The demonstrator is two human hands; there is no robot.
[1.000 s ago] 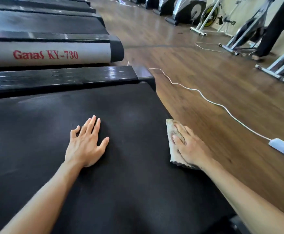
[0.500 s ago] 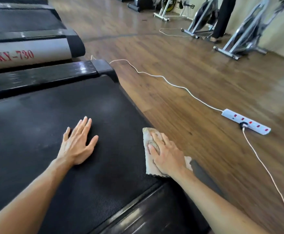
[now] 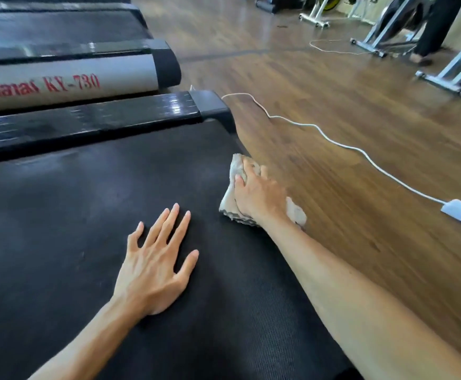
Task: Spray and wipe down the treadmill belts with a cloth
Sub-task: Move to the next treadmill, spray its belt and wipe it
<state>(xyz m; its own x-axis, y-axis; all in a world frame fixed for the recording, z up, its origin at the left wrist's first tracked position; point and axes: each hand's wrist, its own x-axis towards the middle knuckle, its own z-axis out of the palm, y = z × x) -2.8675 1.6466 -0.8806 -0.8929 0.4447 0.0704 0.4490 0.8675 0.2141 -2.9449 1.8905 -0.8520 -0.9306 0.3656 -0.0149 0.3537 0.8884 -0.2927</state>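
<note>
The wiping step is judged to be in hand: a crumpled, off-white cloth point(image 3: 233, 197) is pressed onto the treadmill belt point(image 3: 59, 229) at the belt's far right edge, where the wooden floor point(image 3: 361, 149) begins. The cloth is covered by the right hand point(image 3: 259, 196), whose fingers point(image 3: 247, 171) are curled down over its bunched folds and hold it against the belt. The left hand point(image 3: 152, 270) is laid flat on the belt, nearer the belt's middle, with fingers spread wide and nothing held. The belt is seen as matte black with a fine ribbed weave; it is bordered on its far side by a glossy black side rail point(image 3: 87, 122). No spray bottle is seen. The next move is judged to call for steady downward pressure while the cloth is drawn across the belt's unwiped width, kept clear of the edge.
</note>
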